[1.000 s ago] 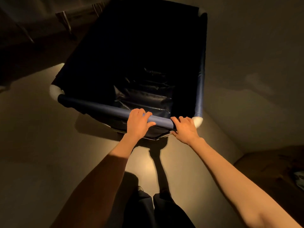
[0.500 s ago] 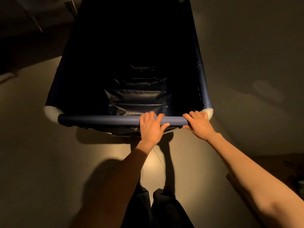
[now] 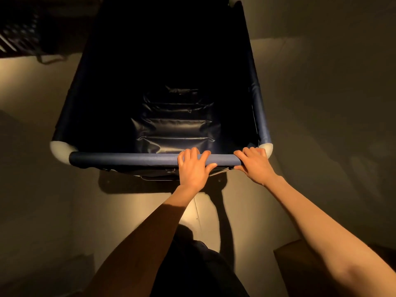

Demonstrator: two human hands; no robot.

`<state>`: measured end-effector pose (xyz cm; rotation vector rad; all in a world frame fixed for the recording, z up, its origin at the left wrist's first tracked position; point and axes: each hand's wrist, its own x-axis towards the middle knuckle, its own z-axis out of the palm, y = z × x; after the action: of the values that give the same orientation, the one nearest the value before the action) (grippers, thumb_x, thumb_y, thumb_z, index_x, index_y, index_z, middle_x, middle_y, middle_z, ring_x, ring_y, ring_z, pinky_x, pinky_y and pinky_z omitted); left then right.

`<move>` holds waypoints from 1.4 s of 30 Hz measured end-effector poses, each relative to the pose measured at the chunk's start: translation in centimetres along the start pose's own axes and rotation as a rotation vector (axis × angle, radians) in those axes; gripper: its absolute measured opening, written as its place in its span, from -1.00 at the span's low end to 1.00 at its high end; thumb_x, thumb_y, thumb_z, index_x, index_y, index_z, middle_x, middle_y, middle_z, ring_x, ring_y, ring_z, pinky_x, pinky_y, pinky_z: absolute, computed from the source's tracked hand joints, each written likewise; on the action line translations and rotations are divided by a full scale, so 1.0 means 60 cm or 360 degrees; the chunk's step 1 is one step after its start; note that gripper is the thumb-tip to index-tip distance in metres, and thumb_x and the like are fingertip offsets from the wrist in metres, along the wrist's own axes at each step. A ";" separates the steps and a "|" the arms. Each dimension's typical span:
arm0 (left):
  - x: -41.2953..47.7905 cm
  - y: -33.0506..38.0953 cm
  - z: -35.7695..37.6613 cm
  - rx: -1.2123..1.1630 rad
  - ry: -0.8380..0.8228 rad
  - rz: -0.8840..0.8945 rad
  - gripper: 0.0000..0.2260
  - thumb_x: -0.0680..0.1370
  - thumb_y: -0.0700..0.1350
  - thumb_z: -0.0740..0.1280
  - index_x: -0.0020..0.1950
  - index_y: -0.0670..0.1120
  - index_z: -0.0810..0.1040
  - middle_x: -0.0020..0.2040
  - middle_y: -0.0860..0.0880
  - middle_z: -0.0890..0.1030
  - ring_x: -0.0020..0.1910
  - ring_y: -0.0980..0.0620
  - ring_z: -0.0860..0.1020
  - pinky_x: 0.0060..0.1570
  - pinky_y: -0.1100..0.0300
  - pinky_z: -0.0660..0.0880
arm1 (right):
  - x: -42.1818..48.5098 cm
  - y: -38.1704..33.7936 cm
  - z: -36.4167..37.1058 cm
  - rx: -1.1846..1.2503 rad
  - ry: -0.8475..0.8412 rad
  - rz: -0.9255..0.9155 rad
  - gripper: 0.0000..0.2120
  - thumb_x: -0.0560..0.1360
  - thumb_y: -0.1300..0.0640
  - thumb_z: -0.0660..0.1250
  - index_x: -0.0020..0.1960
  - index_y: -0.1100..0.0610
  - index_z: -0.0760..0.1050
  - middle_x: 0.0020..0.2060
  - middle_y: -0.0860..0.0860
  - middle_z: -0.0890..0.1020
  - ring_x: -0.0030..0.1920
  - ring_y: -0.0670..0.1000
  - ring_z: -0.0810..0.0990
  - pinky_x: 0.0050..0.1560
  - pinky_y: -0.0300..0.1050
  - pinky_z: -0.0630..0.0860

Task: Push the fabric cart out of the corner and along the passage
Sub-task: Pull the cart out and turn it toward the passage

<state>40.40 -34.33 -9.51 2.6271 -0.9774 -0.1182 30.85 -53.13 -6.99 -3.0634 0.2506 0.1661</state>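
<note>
One head-worn camera looks steeply down, close over the cart.

Dark-blue fabric cart, upright

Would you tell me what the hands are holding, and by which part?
Both hands hold the cart by its near rim bar: the left hand right of the bar's middle, the right hand by the right corner.

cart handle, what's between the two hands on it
In the head view, only a short bare stretch of the blue handle bar lies between the left hand and the right hand; nothing else sits there.
</note>
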 end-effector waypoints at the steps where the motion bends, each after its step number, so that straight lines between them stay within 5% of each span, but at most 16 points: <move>1: -0.014 0.010 0.002 -0.0007 0.0018 -0.0025 -0.62 0.54 0.19 0.20 0.24 -0.01 0.44 0.10 -0.13 0.51 0.13 -0.14 0.43 0.23 -0.07 0.27 | -0.010 0.003 0.001 -0.0006 -0.0004 -0.0028 -0.65 0.38 0.07 0.48 0.08 0.18 0.49 -0.16 0.19 0.60 -0.18 0.22 0.54 -0.09 0.18 0.46; 12: -0.164 0.112 0.036 0.0082 0.0142 -0.0183 -0.66 0.52 0.12 0.27 0.21 -0.02 0.45 0.05 -0.10 0.56 0.06 -0.12 0.49 0.12 -0.07 0.39 | -0.131 0.022 0.013 -0.0154 -0.0050 -0.0174 -0.62 0.34 0.05 0.50 0.05 0.19 0.50 -0.18 0.20 0.58 -0.19 0.23 0.54 -0.08 0.19 0.47; 19: -0.296 0.090 0.029 0.0183 0.0246 -0.0035 -0.65 0.48 0.05 0.37 0.20 -0.05 0.49 0.00 -0.02 0.62 0.01 -0.03 0.57 0.05 0.03 0.48 | -0.225 -0.060 0.028 -0.0115 0.0041 0.0043 -0.41 0.41 -0.38 0.00 0.06 0.03 0.53 -0.12 0.14 0.57 -0.08 0.25 0.51 0.13 0.34 0.31; 27: -0.457 0.060 0.012 0.0406 0.0318 -0.0108 -0.64 0.43 0.06 0.42 0.17 0.00 0.51 -0.08 -0.01 0.61 -0.07 -0.04 0.56 -0.02 0.04 0.47 | -0.328 -0.204 0.065 -0.0118 0.0110 0.0041 -0.42 0.43 -0.41 0.00 0.02 0.01 0.51 -0.11 0.11 0.56 -0.03 0.21 0.50 0.20 0.40 0.18; 42: -0.633 0.116 0.024 0.0387 0.0236 -0.0135 -0.63 0.40 0.07 0.43 0.17 0.04 0.50 -0.03 -0.04 0.59 -0.04 -0.08 0.53 -0.04 0.00 0.24 | -0.511 -0.230 0.082 -0.0173 -0.0008 0.0141 -0.28 0.46 -0.42 -0.24 0.05 0.05 0.48 -0.07 0.16 0.54 -0.03 0.25 0.48 0.17 0.42 0.20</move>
<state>6.94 -15.04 -9.97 2.8490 -0.8788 0.1850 2.56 -34.31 -7.71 -3.1607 0.3901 0.1984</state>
